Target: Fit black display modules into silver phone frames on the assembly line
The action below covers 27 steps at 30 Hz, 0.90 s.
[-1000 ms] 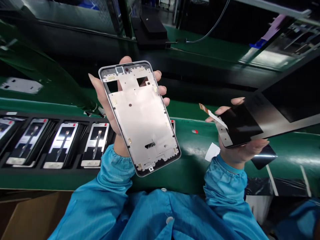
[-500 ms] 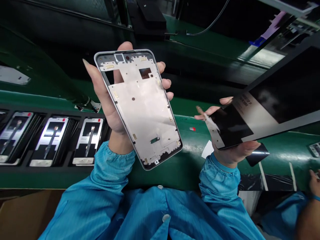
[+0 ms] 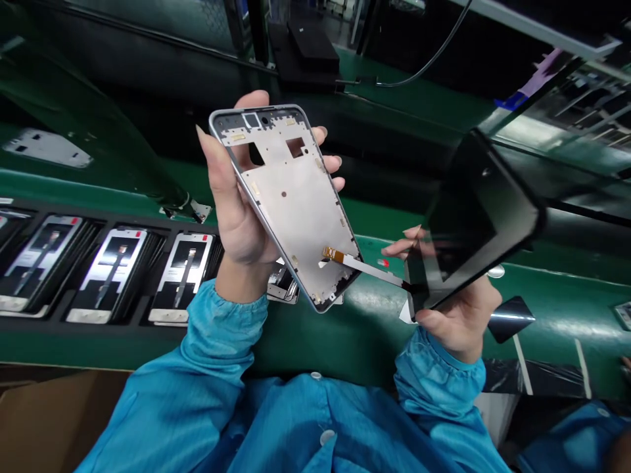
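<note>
A silver phone frame (image 3: pixel 296 210) with a bare metal inside lies tilted in my left hand (image 3: pixel 234 203), whose fingers and thumb wrap round its edges. My right hand (image 3: pixel 463 315) grips the lower end of a phone screen panel (image 3: pixel 486 210), blurred by motion and raised at an angle. From the panel's near end a white flex cable (image 3: pixel 369 268) with a gold connector reaches left. The connector end overlaps the frame's lower part near a small slot; I cannot tell whether it touches. Part of another phone piece (image 3: pixel 283 282) shows beneath the frame.
A black tray (image 3: pixel 140 322) at the left holds several screen panels in rows. A green bench (image 3: pixel 369 348) runs across, with a small red piece (image 3: pixel 383 263) and a dark panel (image 3: pixel 510 320) on it. A white plate (image 3: pixel 46 148) rests behind a dark post.
My right hand has turned the screen panel more upright, and its flex cable now extends over the frame's lower end. The frame in my left hand has shifted slightly right.
</note>
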Available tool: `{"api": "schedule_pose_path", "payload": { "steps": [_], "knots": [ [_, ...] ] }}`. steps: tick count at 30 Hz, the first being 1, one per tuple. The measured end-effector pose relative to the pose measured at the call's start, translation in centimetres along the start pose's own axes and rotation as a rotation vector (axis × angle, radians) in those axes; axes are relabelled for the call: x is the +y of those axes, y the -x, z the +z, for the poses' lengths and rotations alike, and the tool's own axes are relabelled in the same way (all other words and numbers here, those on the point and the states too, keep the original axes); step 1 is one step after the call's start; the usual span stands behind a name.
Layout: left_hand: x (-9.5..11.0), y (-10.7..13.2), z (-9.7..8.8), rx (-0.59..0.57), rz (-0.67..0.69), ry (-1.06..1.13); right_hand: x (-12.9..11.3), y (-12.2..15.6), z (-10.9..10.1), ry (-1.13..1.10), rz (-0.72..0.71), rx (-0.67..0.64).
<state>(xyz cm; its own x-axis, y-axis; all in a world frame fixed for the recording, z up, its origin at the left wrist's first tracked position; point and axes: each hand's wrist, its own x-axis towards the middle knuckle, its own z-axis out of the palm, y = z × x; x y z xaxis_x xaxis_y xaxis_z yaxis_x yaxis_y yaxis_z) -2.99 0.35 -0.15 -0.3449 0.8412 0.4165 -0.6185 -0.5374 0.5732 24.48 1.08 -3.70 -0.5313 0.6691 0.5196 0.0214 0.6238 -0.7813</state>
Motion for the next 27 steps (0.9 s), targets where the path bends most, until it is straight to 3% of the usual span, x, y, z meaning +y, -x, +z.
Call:
{"api": "schedule_pose_path", "payload": {
  "steps": [3,10,15,23,27],
  "knots": [
    [0.1,-0.1,-0.4,0.016,0.062,-0.017,-0.5,0.0,-0.7,0.034,-0.086,0.022],
    [0.0,-0.2,-0.5,0.029,0.147,-0.102,-0.9,-1.0,-0.5,0.105,-0.100,-0.043],
    [-0.7,0.4,-0.2,-0.033,0.245,-0.159,-0.6,-1.7,0.7,0.075,-0.086,-0.095],
    [-1.2,1.0,-0.7,-0.155,0.291,-0.304,-0.1,-2.7,3.4,0.063,-0.087,-0.054],
    [-0.5,0.6,-0.8,-0.049,0.298,-0.317,-0.1,-2.4,2.1,0.077,-0.116,-0.095]
  ]
}}
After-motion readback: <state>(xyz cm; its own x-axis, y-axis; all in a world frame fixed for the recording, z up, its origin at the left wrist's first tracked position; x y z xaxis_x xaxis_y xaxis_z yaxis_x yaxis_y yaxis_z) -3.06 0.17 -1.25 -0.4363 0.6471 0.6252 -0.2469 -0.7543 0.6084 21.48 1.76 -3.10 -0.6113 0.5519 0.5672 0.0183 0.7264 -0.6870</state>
